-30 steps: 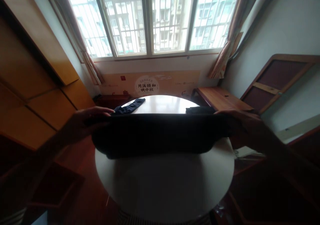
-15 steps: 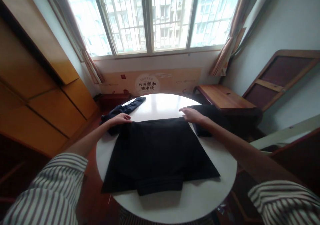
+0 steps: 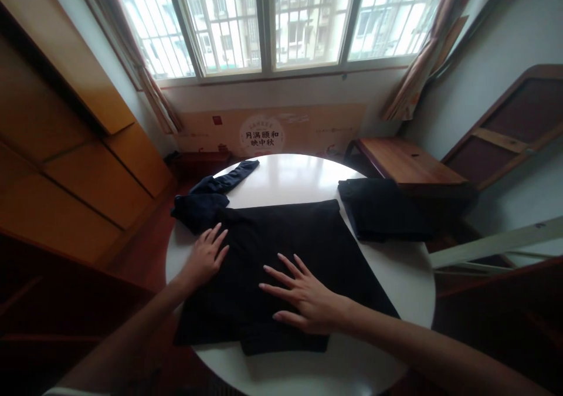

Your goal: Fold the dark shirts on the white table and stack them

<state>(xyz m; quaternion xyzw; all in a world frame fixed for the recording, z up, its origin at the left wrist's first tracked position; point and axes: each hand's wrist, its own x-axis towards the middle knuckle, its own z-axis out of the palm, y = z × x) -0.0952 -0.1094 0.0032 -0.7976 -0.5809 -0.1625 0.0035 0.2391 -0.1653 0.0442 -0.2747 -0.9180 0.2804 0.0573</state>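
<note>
A black garment [image 3: 281,226], broad and spread flat, covers the middle of the round white table [image 3: 299,179]. Its near edge has a narrower flap, perhaps a collar, which I cannot make out for sure. My left hand [image 3: 206,258] rests on the garment's left side with its fingers apart. Over the middle of the cloth lies my right hand [image 3: 305,296], palm down and fingers spread. A crumpled dark blue garment [image 3: 204,199] lies at the table's far left. On the right sits a folded black garment [image 3: 382,208].
Beyond the table's right side stands a wooden bench-like table [image 3: 409,161]. Wooden cabinets [image 3: 97,190] line the left. A barred window [image 3: 303,20] and a printed banner [image 3: 308,129] are straight ahead. A pale rail [image 3: 497,243] crosses at the right.
Both hands have left the garment's far corners and come nearer to me. My right hand has moved left to the cloth's middle, its fingers now spread. The view has shifted slightly.
</note>
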